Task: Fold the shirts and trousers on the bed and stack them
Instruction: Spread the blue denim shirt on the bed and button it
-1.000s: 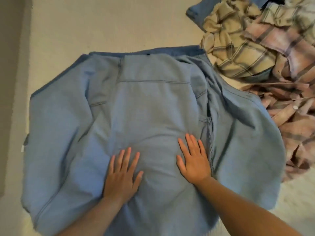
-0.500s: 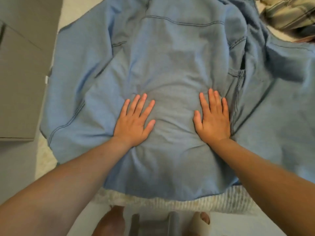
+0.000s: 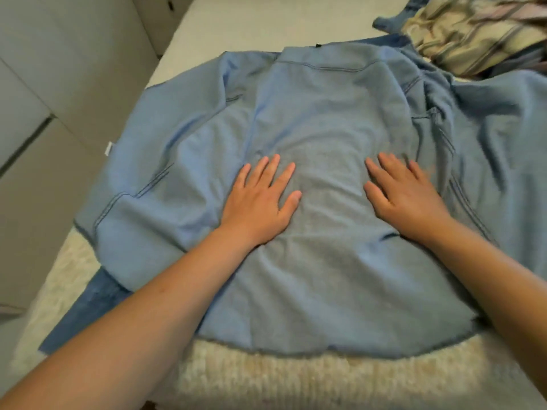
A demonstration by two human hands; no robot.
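Probably a home bedroom: bed [image 3: 266, 377], clothes pile [image 3: 473, 31], cupboard doors [image 3: 59, 69].

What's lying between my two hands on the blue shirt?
Only bare blue shirt fabric lies between the left hand and right hand, in the head view.

Spread flat across the bed [image 3: 266, 377]: a shirt [image 3: 325, 119], back side up. Resting on its middle, side by side: left hand [image 3: 260, 202] and right hand [image 3: 405, 196]. Heaped behind at far right: more shirts [image 3: 467, 31]. Left of the bed: cabinets [image 3: 59, 69].
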